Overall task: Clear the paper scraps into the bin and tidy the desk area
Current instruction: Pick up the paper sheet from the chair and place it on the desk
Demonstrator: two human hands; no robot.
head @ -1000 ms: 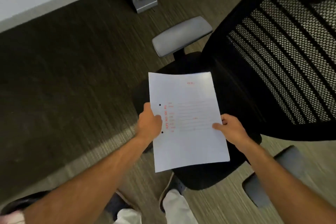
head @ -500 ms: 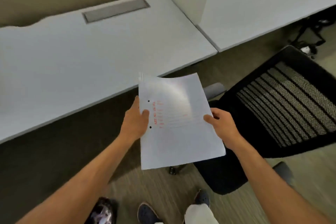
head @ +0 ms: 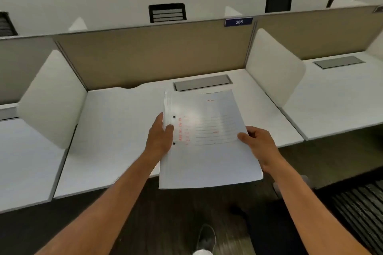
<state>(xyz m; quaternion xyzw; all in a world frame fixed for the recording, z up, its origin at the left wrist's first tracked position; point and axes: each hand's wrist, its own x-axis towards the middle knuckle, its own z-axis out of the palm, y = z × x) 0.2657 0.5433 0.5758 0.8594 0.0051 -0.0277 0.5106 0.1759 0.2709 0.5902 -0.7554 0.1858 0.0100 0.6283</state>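
The paper sheets [head: 204,145] hang above the front edge of the worktop [head: 116,130], left hand [head: 159,136] on their left edge, right hand [head: 258,145] on their right. Behind them a cable hatch [head: 202,82] lies in the worktop, before the back partition [head: 157,54]. Side dividers [head: 52,99] stand left and right.

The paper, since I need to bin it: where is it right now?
In the head view the paper is centre frame, held by the left hand and right hand above the front edge of the white desk, below the grey cable cover.
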